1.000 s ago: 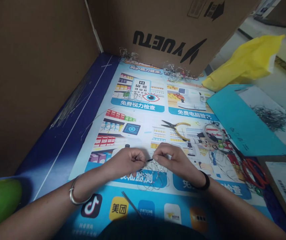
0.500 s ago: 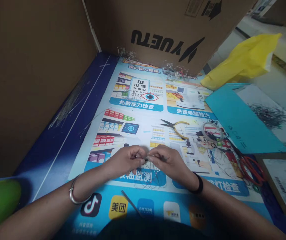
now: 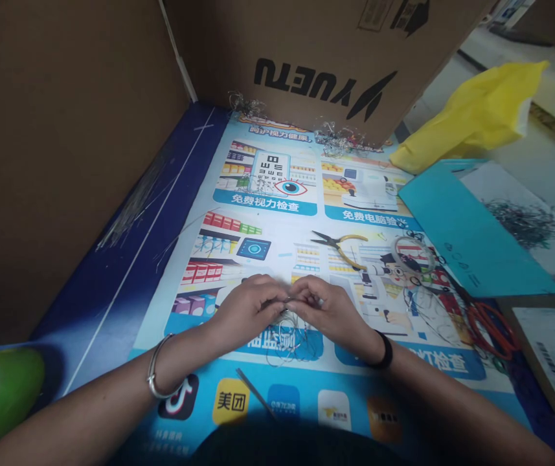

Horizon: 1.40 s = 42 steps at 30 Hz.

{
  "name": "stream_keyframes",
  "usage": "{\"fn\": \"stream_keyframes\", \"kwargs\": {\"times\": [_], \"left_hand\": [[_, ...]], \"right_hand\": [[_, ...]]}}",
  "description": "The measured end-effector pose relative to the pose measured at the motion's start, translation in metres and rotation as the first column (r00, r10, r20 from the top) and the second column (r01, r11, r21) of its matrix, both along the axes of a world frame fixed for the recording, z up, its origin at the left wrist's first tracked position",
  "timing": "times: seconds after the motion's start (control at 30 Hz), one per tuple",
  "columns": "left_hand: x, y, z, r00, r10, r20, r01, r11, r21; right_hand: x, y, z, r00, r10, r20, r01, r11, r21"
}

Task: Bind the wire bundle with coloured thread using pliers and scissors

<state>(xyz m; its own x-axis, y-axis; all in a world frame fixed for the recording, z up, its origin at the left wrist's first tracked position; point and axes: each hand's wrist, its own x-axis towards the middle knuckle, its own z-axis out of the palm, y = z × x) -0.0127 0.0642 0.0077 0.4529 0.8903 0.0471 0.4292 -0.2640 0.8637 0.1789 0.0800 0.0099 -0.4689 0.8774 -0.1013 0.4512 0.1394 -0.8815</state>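
My left hand [image 3: 256, 307] and my right hand [image 3: 328, 312] meet fingertip to fingertip above the printed mat. Both are closed in a pinch on thin wire [image 3: 293, 343], whose loose loops hang below the fingers. The exact spot they grip is small and partly hidden by the fingers. Beyond my right hand lie yellow-handled pliers [image 3: 340, 247] with their jaws pointing left. A slim metal tool [image 3: 256, 393] rests on the mat close to my body.
Cardboard walls [image 3: 326, 39] stand at the back and left. Straight wires [image 3: 134, 210] lie at left, with tangled wire [image 3: 338, 139] at the back. On the right are a wire coil [image 3: 413, 254], red-handled scissors [image 3: 491, 330], a blue folder [image 3: 466, 239] and a yellow bag [image 3: 471, 116].
My left hand has turned slightly, its fingers now straighter and pressed to the right hand's fingertips. The bracelet has shifted a little right, and the hanging wire loops have swung slightly.
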Motion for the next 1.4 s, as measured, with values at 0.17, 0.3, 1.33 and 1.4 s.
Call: {"fn": "stream_keyframes", "kwargs": {"times": [0.17, 0.3, 1.33, 1.4], "left_hand": [[0.002, 0.001, 0.000, 0.997, 0.071, 0.004, -0.070, 0.993, -0.093], [-0.001, 0.001, -0.003, 0.993, 0.115, 0.010, -0.113, 0.986, -0.120], [0.006, 0.007, 0.005, 0.996, 0.055, 0.064, -0.030, 0.939, -0.342], [0.007, 0.008, 0.004, 0.998, 0.060, 0.033, -0.046, 0.946, -0.322]], "right_hand": [[0.009, 0.001, 0.003, 1.000, 0.001, -0.012, -0.001, 1.000, 0.014], [0.019, -0.001, 0.008, 0.999, -0.022, 0.035, 0.021, 0.999, 0.026], [0.013, -0.006, 0.004, 0.999, 0.018, 0.029, -0.027, 0.934, 0.357], [0.011, -0.007, 0.004, 1.000, 0.026, 0.012, -0.029, 0.933, 0.358]]}}
